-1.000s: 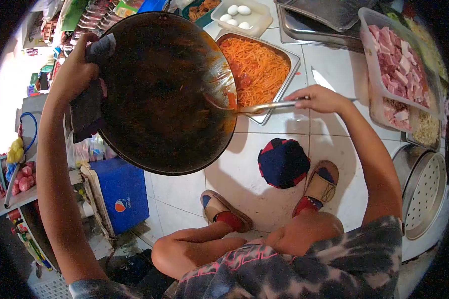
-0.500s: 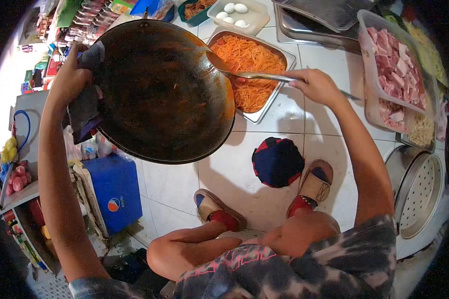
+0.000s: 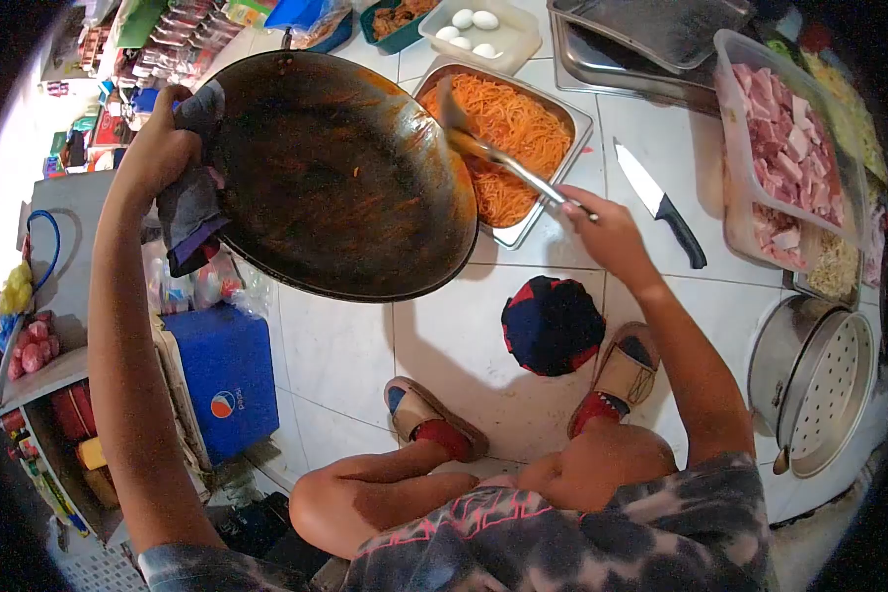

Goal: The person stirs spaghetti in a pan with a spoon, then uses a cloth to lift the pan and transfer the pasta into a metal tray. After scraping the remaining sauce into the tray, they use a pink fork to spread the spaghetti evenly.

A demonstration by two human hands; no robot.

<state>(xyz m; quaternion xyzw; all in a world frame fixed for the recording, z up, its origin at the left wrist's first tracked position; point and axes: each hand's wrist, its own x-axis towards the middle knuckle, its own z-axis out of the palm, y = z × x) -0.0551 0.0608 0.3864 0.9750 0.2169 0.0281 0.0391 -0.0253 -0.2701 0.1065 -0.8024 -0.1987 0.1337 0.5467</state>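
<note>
My left hand (image 3: 168, 148) grips the near-left rim of a large dark wok (image 3: 335, 178) through a grey cloth (image 3: 192, 192). The wok is tilted, its inside stained orange and almost bare. In my right hand (image 3: 602, 232) is the handle of a metal spatula (image 3: 523, 176). Its blurred blade is over the orange noodles (image 3: 518, 123), beside the wok's right rim. The noodles fill a rectangular steel tray (image 3: 580, 128) on the white tiles.
A knife (image 3: 656, 197) lies on the tiles right of my right hand. Further right are a container of cut meat (image 3: 789, 148) and a perforated steamer pot (image 3: 829, 395). A dark blue and red round cloth (image 3: 553, 326) lies near my feet. Eggs (image 3: 485, 20) sit behind the tray.
The spatula's blade has swung up and its handle now slants down to the right. My right hand has moved down and left, uncovering the knife. The wok has shifted slightly right and tilted more.
</note>
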